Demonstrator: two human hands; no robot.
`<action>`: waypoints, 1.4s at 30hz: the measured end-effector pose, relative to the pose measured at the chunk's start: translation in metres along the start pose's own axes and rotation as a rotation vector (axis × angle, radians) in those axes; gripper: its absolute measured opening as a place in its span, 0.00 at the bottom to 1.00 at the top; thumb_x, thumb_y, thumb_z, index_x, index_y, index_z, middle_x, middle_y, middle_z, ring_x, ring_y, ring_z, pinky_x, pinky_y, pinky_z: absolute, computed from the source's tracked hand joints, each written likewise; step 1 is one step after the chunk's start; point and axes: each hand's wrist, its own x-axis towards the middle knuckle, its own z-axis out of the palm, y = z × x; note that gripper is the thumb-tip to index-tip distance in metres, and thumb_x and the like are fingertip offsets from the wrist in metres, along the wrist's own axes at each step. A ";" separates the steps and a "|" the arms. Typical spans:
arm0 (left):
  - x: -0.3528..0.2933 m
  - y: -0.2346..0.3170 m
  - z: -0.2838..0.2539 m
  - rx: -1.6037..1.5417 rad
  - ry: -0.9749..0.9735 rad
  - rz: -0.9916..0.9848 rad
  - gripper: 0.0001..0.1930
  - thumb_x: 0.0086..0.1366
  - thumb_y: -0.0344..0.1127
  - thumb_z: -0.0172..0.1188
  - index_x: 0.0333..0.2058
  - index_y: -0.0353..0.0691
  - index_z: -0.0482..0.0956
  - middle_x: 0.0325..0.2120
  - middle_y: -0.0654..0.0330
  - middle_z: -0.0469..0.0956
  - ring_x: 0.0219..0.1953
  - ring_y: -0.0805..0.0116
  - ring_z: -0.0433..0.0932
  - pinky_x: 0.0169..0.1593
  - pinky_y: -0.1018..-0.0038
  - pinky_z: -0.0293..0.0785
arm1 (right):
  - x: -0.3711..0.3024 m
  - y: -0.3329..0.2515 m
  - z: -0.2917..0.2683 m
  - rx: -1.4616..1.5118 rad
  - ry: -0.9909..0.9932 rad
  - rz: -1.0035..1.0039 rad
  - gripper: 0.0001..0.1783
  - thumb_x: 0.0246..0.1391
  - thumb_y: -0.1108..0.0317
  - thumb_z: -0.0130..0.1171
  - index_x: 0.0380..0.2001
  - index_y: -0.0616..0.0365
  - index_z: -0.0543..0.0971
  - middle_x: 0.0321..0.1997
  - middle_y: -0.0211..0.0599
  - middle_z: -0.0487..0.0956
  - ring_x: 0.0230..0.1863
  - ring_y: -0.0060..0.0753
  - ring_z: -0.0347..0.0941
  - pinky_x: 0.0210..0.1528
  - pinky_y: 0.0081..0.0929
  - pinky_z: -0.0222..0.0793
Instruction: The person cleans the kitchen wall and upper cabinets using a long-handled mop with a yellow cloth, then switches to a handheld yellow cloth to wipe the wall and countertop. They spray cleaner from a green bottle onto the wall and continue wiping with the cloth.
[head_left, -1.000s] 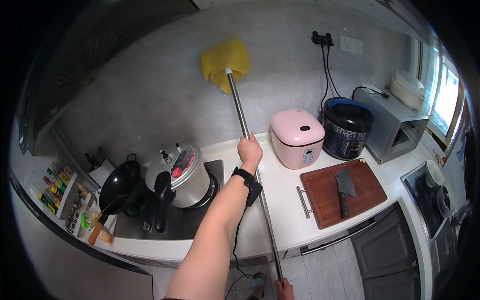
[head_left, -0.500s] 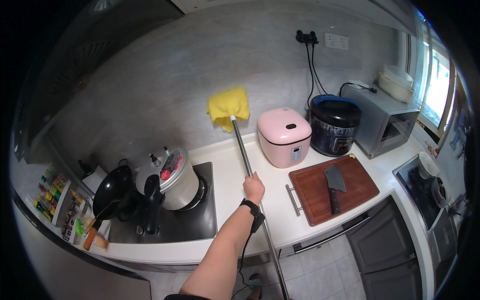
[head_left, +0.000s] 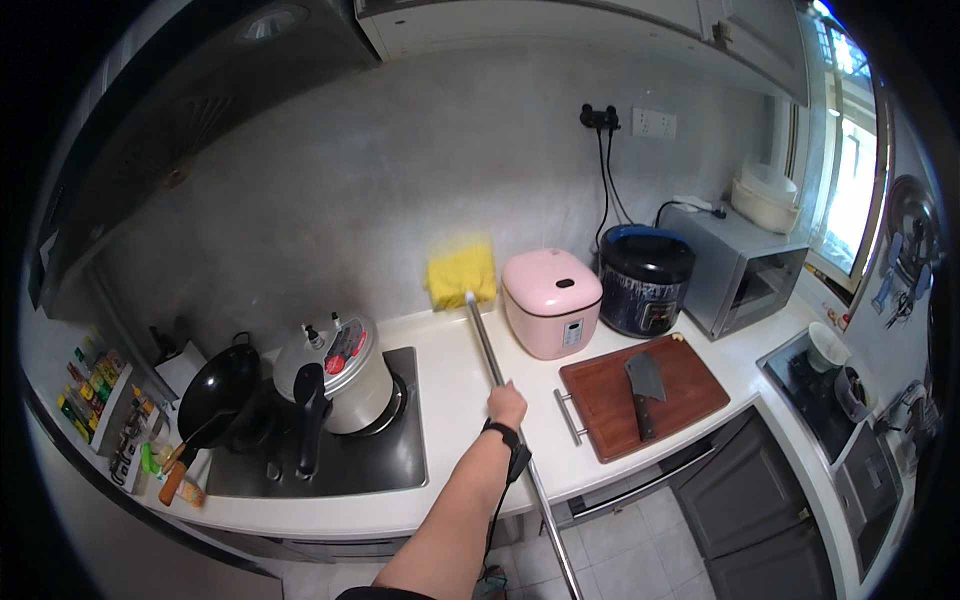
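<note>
My left hand (head_left: 507,403) is closed round the metal pole of a mop (head_left: 486,344), partway along its length. A black band with a small device sits on that wrist. At the pole's far end, a fluffy yellow mop head (head_left: 462,278) lies against the grey wall just above the counter, its upper edge blurred. The pole slants down toward me and leaves the picture at the lower edge. Right of the mop head, close by, stands a pink rice cooker (head_left: 553,303). My right hand is out of view.
Left, a pressure cooker (head_left: 352,385) and black wok (head_left: 218,388) stand at the cooktop (head_left: 390,465). Right are a dark electric cooker (head_left: 648,275), a microwave (head_left: 735,270) and a cutting board (head_left: 695,390) bearing a cleaver (head_left: 645,380). Cabinets (head_left: 560,30) hang above.
The mop head has slid down the wall toward the counter, with my left hand still round the pole. The whole view has tilted up, showing more of the upper cabinets.
</note>
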 end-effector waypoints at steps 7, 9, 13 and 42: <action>0.001 -0.010 0.020 -0.306 -0.219 -0.390 0.22 0.65 0.45 0.46 0.28 0.27 0.75 0.23 0.44 0.77 0.23 0.51 0.78 0.24 0.64 0.74 | -0.019 -0.004 -0.007 -0.093 0.046 0.064 0.22 0.56 0.50 0.45 0.27 0.61 0.71 0.18 0.55 0.72 0.21 0.56 0.68 0.23 0.43 0.62; -0.002 -0.001 0.012 -0.289 -0.216 -0.429 0.21 0.65 0.45 0.47 0.30 0.26 0.73 0.23 0.45 0.76 0.21 0.53 0.77 0.22 0.65 0.73 | -0.023 -0.004 -0.008 -0.078 0.117 0.059 0.22 0.56 0.49 0.46 0.27 0.60 0.71 0.18 0.54 0.73 0.21 0.55 0.69 0.23 0.45 0.63; -0.018 0.018 -0.002 -0.382 -0.136 -0.407 0.22 0.64 0.45 0.47 0.33 0.25 0.70 0.23 0.45 0.76 0.19 0.55 0.76 0.21 0.64 0.72 | -0.019 0.006 0.000 -0.141 0.215 -0.030 0.18 0.54 0.54 0.51 0.23 0.57 0.69 0.14 0.48 0.70 0.18 0.52 0.67 0.20 0.42 0.61; 0.137 0.194 -0.279 -0.307 0.410 0.139 0.18 0.62 0.43 0.51 0.34 0.27 0.69 0.29 0.40 0.75 0.32 0.45 0.76 0.36 0.59 0.73 | 0.116 -0.248 -0.030 0.249 0.204 -0.611 0.16 0.58 0.60 0.47 0.27 0.65 0.70 0.21 0.59 0.71 0.25 0.61 0.68 0.23 0.46 0.60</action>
